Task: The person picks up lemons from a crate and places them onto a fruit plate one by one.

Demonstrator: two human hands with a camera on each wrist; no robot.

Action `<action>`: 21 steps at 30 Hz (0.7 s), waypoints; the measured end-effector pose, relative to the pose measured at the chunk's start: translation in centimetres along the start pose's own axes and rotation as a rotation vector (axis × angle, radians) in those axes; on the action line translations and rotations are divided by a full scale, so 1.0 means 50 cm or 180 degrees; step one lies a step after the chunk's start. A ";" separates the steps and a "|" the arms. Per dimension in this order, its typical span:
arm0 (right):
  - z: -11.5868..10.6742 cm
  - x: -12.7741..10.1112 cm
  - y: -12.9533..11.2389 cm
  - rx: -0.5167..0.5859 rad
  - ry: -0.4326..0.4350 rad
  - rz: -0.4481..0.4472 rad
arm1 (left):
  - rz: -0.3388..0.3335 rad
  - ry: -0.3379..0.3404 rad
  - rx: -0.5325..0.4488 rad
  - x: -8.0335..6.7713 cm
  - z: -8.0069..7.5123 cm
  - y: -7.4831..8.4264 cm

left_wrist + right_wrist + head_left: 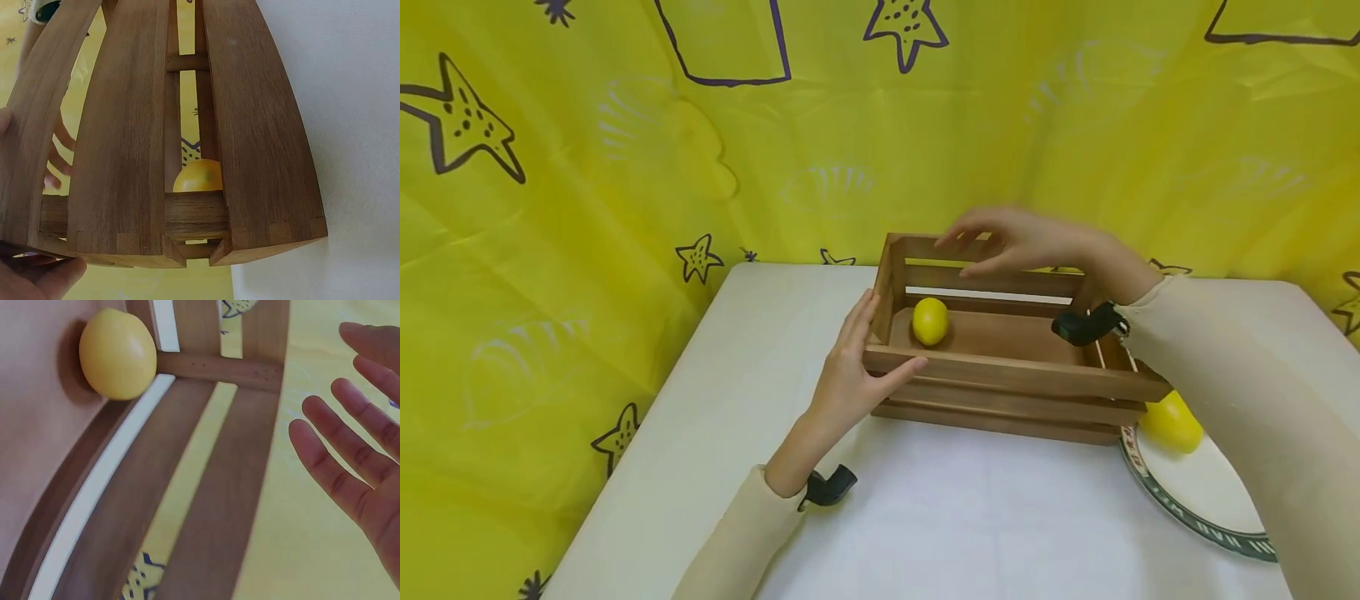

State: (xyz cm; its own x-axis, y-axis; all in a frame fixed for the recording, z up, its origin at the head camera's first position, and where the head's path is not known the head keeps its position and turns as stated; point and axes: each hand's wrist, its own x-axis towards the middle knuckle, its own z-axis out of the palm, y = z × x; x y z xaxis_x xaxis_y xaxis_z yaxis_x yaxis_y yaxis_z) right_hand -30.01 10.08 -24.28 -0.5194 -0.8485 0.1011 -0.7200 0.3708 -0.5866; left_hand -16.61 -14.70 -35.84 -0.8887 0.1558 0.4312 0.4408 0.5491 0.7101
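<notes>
A slatted wooden crate [1007,375] stands on the white table, with a yellow lemon [929,321] inside at its left end. My left hand [865,350] rests straight-fingered against the crate's left end, thumb lying on the front top slat. My right hand [1000,242] hovers above the crate's back rail, fingers spread and relaxed, holding nothing. In the left wrist view the crate's [131,125] slats fill the frame, the lemon [199,177] shows through a gap, and my thumb [44,281] is at the bottom. The right wrist view shows the lemon [119,353], the slats [212,506] and my empty palm [356,462].
A second lemon [1171,423] lies on a white plate with a dark patterned rim [1195,521], right of the crate and partly under my right sleeve. The white table [970,517] stretches toward me. A yellow star-print curtain [625,208] hangs behind and at the left.
</notes>
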 end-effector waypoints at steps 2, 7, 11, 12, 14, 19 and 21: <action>0.011 0.018 0.005 -0.0014 -0.0068 -0.0027 | -0.0009 0.0000 0.0028 0.000 -0.001 -0.001; 0.040 0.047 0.018 0.0177 -0.0328 0.0338 | -0.0001 -0.0016 0.0063 -0.001 0.001 -0.003; 0.062 0.054 0.031 0.0228 -0.0468 0.0622 | 0.0028 -0.0017 0.0050 -0.002 0.006 -0.001; 0.067 0.057 0.036 0.0214 -0.0500 0.0603 | 0.0033 -0.0014 0.0053 -0.002 0.006 -0.001; 0.077 0.063 0.047 0.0147 -0.0562 0.0546 | 0.0046 -0.0011 0.0066 -0.001 0.006 0.000; 0.096 0.075 0.076 0.0163 -0.0784 0.0432 | 0.0036 -0.0007 0.0076 0.000 0.002 0.000; 0.104 0.078 0.084 0.0191 -0.0872 0.0414 | 0.0027 -0.0011 0.0068 0.000 0.002 -0.001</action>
State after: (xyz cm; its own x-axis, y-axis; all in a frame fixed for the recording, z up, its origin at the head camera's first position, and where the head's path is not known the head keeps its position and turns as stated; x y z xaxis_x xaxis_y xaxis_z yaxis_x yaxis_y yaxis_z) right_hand -32.65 6.38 -30.54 -0.4562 -0.8686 -0.1934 -0.6229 0.4669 -0.6277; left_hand -16.64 -14.64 -35.92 -0.8854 0.1634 0.4352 0.4455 0.5652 0.6943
